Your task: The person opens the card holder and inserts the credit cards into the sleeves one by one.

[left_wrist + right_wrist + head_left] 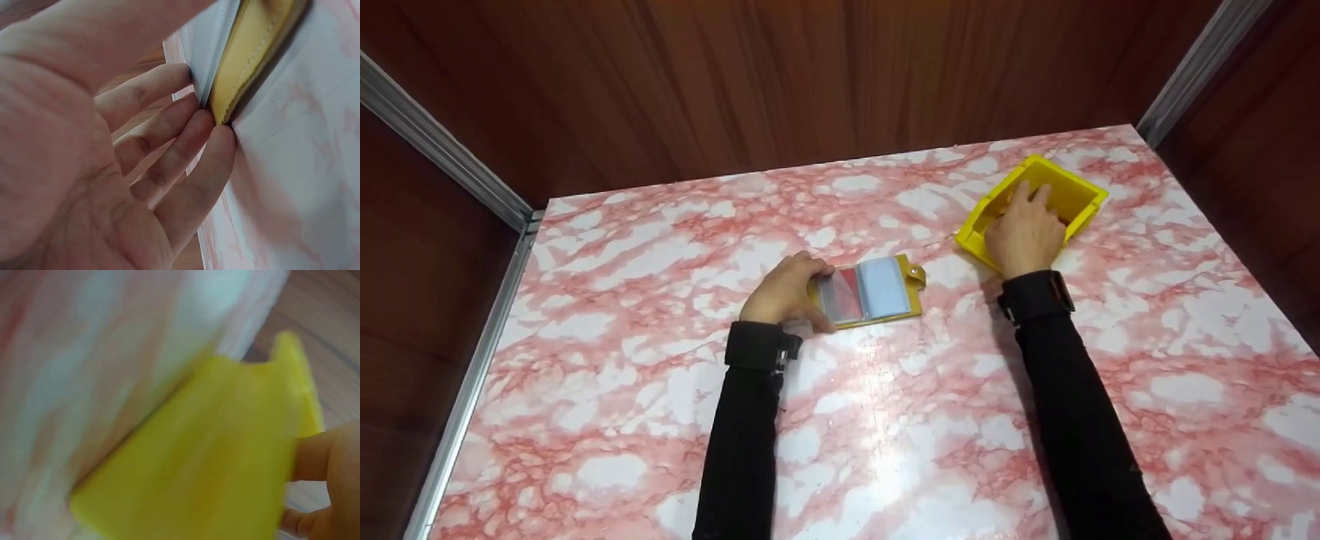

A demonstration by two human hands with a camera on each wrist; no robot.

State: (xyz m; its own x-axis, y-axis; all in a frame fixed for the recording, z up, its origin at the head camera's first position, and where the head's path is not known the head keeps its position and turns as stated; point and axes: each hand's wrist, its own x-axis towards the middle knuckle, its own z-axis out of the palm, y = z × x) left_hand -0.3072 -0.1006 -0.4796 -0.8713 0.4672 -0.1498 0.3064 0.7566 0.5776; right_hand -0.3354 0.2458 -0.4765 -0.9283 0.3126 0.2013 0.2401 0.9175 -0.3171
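A mustard-yellow card holder [915, 298] with a snap strap lies spread open on the table, showing clear sleeves [885, 287] and a red-and-grey piece on its left side. My left hand [784, 294] grips its left end, thumb at the near edge and fingers at the far edge. In the left wrist view, fingertips touch the stitched cover [247, 56]. My right hand [1026, 234] reaches into a yellow plastic bin [1078, 184]. Its fingertips are partly hidden, and whether they hold anything cannot be seen. The bin's outer wall [185, 461] fills much of the blurred right wrist view.
The table [607, 390] has a red-and-white marbled top. Brown wood-grain panels [810, 82] stand behind it and on both sides, with metal corner strips [472, 142]. The bin sits near the far right corner.
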